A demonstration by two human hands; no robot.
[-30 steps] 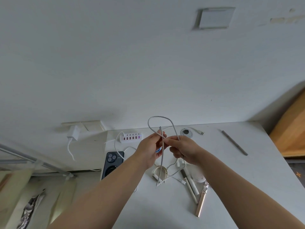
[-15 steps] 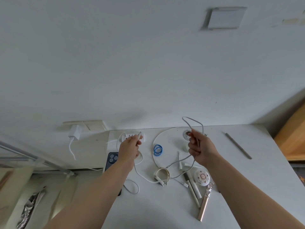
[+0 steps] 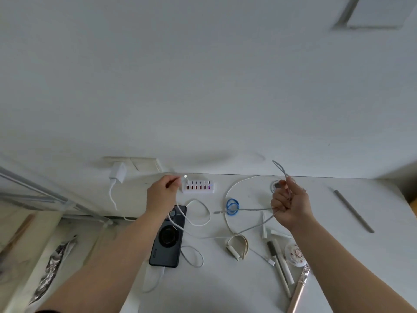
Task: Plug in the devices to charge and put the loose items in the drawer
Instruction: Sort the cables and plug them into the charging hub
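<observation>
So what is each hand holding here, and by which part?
Left hand pinches the white cable just behind its plug, beside the charging hub. Right hand grips the grey cable by a bunched loop mid-length.

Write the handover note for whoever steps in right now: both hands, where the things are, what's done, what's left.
Left hand pinches a cable plug just left of the charging hub, not yet in.
Right hand grips a folded grey cable above the desk.
Phone lies face down at the desk's left edge.
Done: no hub port visibly filled.
Left: plug in; blue bands, earphones and pens wait on the desk; no drawer in view.
</observation>
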